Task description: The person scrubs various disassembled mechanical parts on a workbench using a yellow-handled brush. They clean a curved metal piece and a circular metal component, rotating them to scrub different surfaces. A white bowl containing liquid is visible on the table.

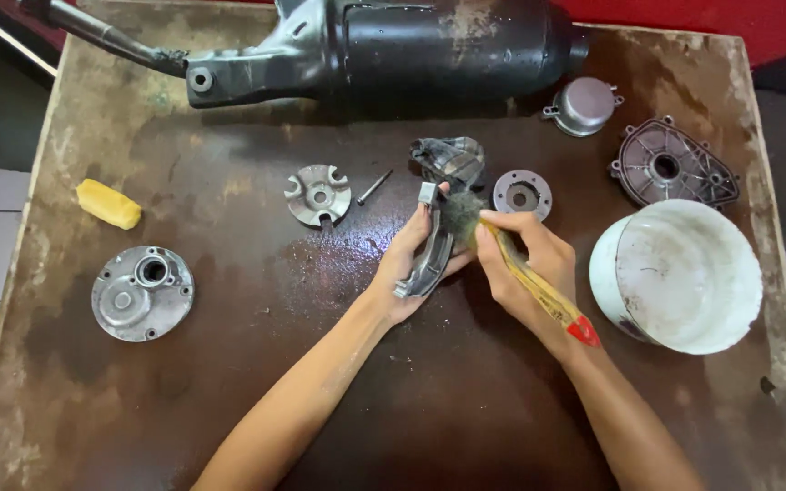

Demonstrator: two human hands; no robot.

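Curved metal part point(431, 255), grey and arc-shaped, is held over the middle of the dark wet table point(229, 382), gripped in the left hand point(402, 268) with fingers wrapped round its lower half. Right hand point(525, 264) is closed on a paintbrush point(539, 286) with a yellow handle and red tip; the bristles touch the upper end of the part. Just behind the hands: crumpled dark rag point(450, 159), round metal ring point(521, 194). Left of them: slotted disc point(318, 194), small bolt point(374, 187). White bowl point(680, 273) sits right of the right hand. Round cover plate point(143, 293) and yellow block point(108, 204) lie far left. Large black housing point(393, 45) lies along the far edge; domed cap point(582, 105) and ribbed cover point(670, 165) at far right.
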